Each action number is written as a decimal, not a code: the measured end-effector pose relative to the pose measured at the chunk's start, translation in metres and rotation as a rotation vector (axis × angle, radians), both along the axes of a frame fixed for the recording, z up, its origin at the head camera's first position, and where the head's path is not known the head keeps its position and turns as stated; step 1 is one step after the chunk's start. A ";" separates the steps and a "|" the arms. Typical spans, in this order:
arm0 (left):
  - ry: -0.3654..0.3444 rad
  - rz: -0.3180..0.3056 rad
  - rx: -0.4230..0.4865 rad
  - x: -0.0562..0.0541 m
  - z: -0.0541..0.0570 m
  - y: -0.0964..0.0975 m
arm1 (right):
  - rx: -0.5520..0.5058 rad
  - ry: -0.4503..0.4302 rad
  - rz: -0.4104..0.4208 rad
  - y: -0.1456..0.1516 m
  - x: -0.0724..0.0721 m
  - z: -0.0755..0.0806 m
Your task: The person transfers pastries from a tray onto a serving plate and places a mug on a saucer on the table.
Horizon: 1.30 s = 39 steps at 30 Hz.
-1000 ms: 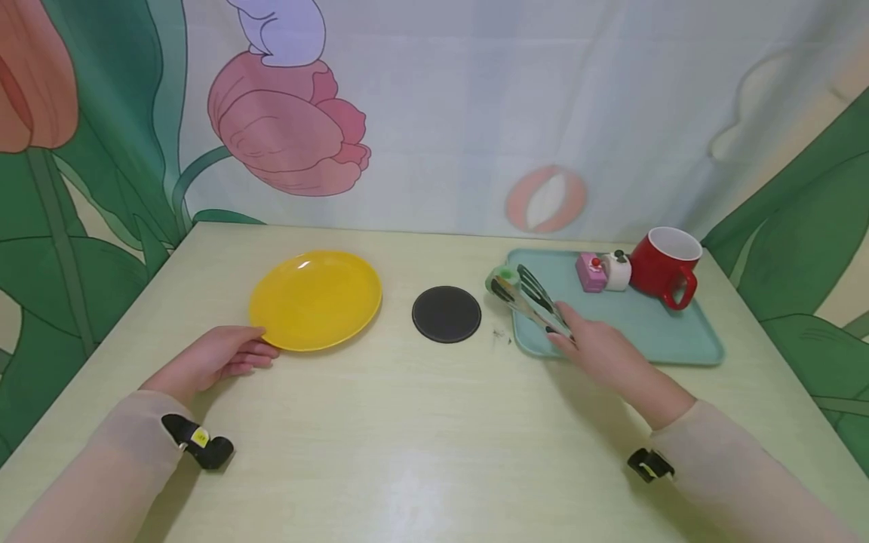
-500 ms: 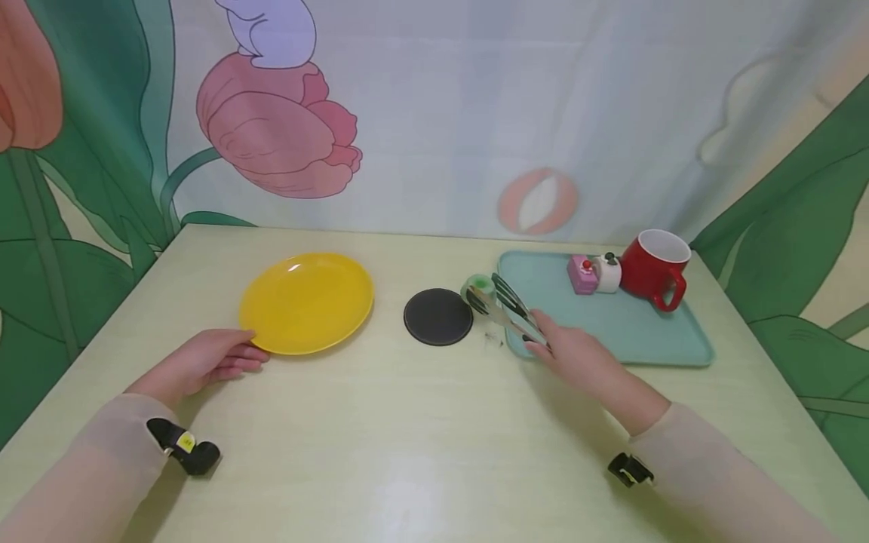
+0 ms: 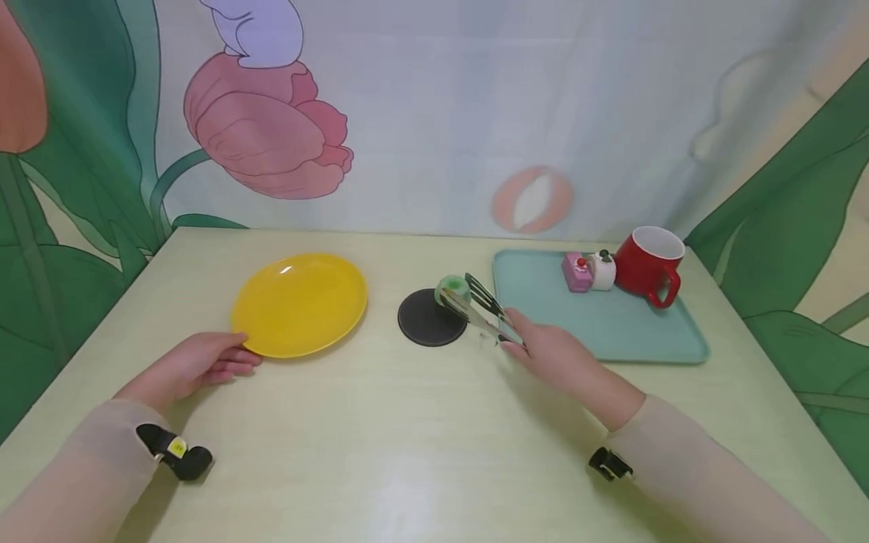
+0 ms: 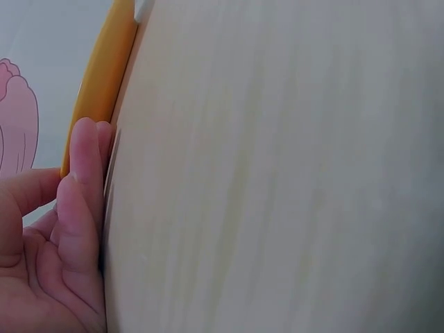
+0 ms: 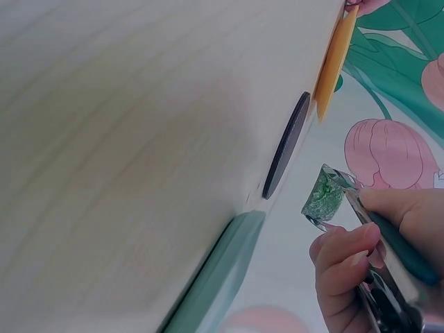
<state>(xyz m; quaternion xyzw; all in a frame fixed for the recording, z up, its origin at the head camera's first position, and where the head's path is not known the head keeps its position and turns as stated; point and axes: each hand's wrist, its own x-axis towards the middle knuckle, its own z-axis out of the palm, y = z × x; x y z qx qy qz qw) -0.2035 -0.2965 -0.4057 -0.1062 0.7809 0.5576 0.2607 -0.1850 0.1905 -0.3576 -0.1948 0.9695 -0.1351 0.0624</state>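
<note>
At the left, my left hand [image 3: 204, 363] pinches the near-left rim of a yellow plate [image 3: 299, 305], thumb on top and fingers beneath, as the left wrist view shows. My right hand [image 3: 553, 354] grips a pair of metal tongs [image 3: 475, 313]. Between the tongs' tips is a small green toy cake [image 3: 452, 287], round with a darker green centre. The right wrist view shows this green cake [image 5: 325, 195] held up off the table. In the head view it overlaps the upper right of a black round coaster [image 3: 428, 320].
A light green tray [image 3: 631, 332] lies at the right. Along its back edge stand a pink toy cake [image 3: 577, 273], a white toy cake [image 3: 602, 271] and a red mug [image 3: 645, 264]. Small dark marks [image 3: 487, 338] show on the table beside the coaster. A printed curtain hangs behind.
My right hand has carried the tongs and green cake leftward, from the tray's left edge to over the coaster. My left hand keeps hold of the plate's rim. The head view has shifted slightly.
</note>
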 end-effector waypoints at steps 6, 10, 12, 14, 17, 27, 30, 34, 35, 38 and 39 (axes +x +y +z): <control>0.002 0.009 -0.016 0.004 -0.001 -0.003 | -0.004 0.004 0.020 -0.010 -0.001 -0.001; 0.009 0.011 -0.027 0.002 -0.002 -0.002 | -0.001 0.014 0.034 -0.016 -0.003 0.000; 0.010 0.012 -0.027 0.001 -0.002 -0.001 | 0.000 0.019 0.047 -0.018 -0.004 0.001; 0.008 0.012 -0.022 0.000 -0.002 0.000 | 0.002 0.027 0.057 -0.021 -0.005 0.002; 0.007 0.009 -0.010 0.000 -0.002 0.000 | 0.004 0.039 0.070 -0.024 -0.006 0.002; -0.003 0.013 -0.005 0.003 0.002 -0.001 | 0.018 0.006 0.089 -0.038 -0.004 0.001; 0.007 0.010 -0.012 0.003 0.003 -0.001 | 0.014 0.012 0.102 -0.040 -0.004 0.001; 0.008 0.009 -0.014 0.003 0.003 0.000 | 0.020 0.014 0.115 -0.045 -0.004 0.001; 0.002 0.013 -0.011 0.003 0.003 -0.001 | 0.024 0.014 0.119 -0.046 -0.004 0.000; -0.010 0.013 -0.007 0.002 0.001 0.000 | 0.029 0.007 0.117 -0.047 -0.003 0.000; -0.010 0.008 -0.005 0.002 0.000 0.000 | 0.027 0.003 0.114 -0.047 -0.002 0.000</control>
